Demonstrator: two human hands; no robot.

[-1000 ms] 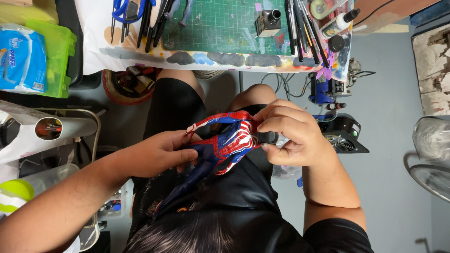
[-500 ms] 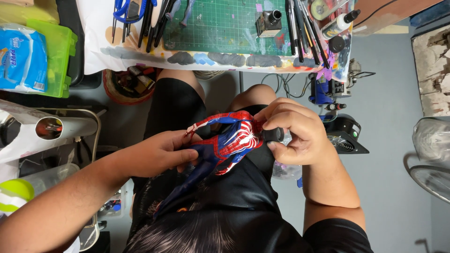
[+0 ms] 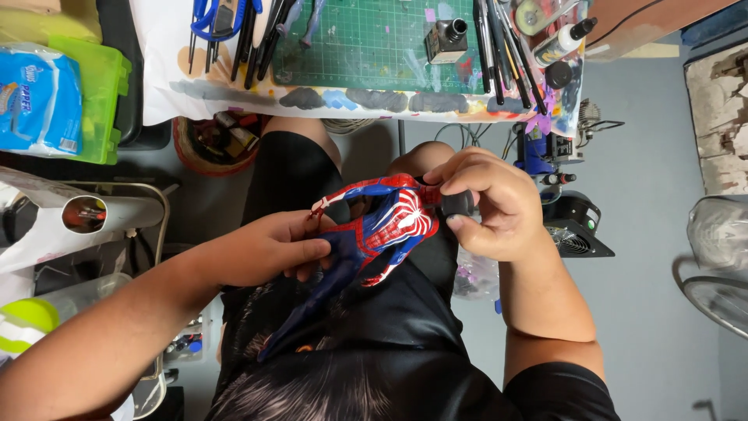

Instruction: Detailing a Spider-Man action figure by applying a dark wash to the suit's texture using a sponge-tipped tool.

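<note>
A red, blue and white action figure (image 3: pixel 382 226) lies across my lap, over black shorts. My left hand (image 3: pixel 269 249) grips the figure's dark blue legs from the left. My right hand (image 3: pixel 487 206) closes around the figure's upper end, and its thumb and fingers pinch a small black round piece (image 3: pixel 457 203) at the neck. The figure's head is hidden under my right hand.
A green cutting mat (image 3: pixel 366 39) lies on the desk ahead with brushes, blue scissors (image 3: pixel 210 15) and a small ink bottle (image 3: pixel 446 39). At the left stand a green box (image 3: pixel 97 93) with a blue pack; at the right, a black device (image 3: pixel 573 226) and a fan (image 3: pixel 721 296).
My right hand has shifted a little on the black piece at the figure's neck. The figure and my left hand stay almost where they were.
</note>
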